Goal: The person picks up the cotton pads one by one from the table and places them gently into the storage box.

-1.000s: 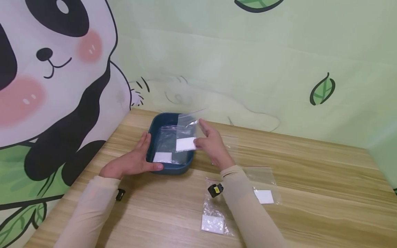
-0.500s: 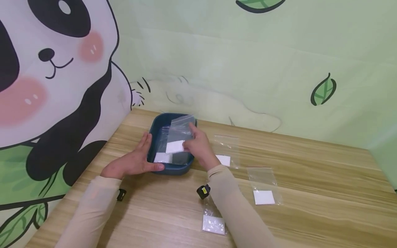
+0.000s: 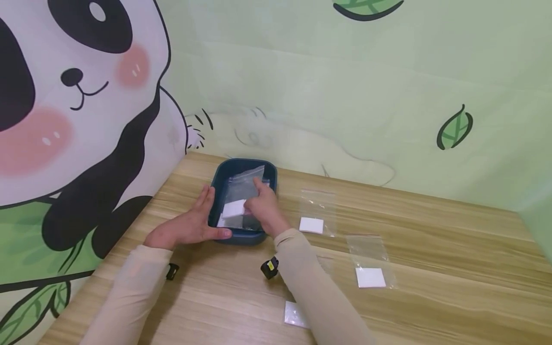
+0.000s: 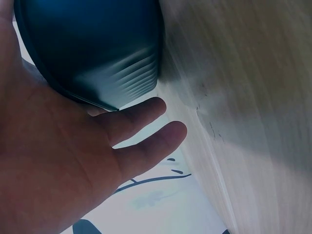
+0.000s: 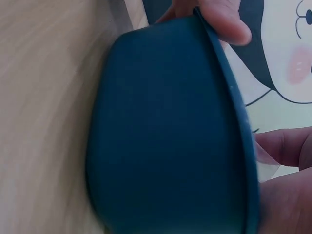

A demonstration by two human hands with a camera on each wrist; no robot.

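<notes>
A clear zip bag (image 3: 239, 191) with a white panel (image 3: 234, 209) is inside the dark blue plastic box (image 3: 243, 238), tilted above another bag lying there. My right hand (image 3: 267, 208) reaches over the box's right rim and pinches this upper bag by its right edge; in the right wrist view the fingers are partly hidden by the box wall (image 5: 165, 122). My left hand (image 3: 189, 223) rests against the box's left side and near corner, thumb over the rim, fingers straight. Two of those fingers extend past the box (image 4: 97, 44) in the left wrist view.
Right of the box, zip bags with white panels lie on the wooden table (image 3: 431, 249): one nearer the back (image 3: 318, 211), one farther right (image 3: 371, 261). Another bag (image 3: 295, 314) is partly under the right forearm. A panda-printed backdrop (image 3: 302, 96) rises behind the table's back edge.
My right hand has moved left and down into the box with the zip bag. The bag on the table behind it has come into view. My left hand stays on the box.
</notes>
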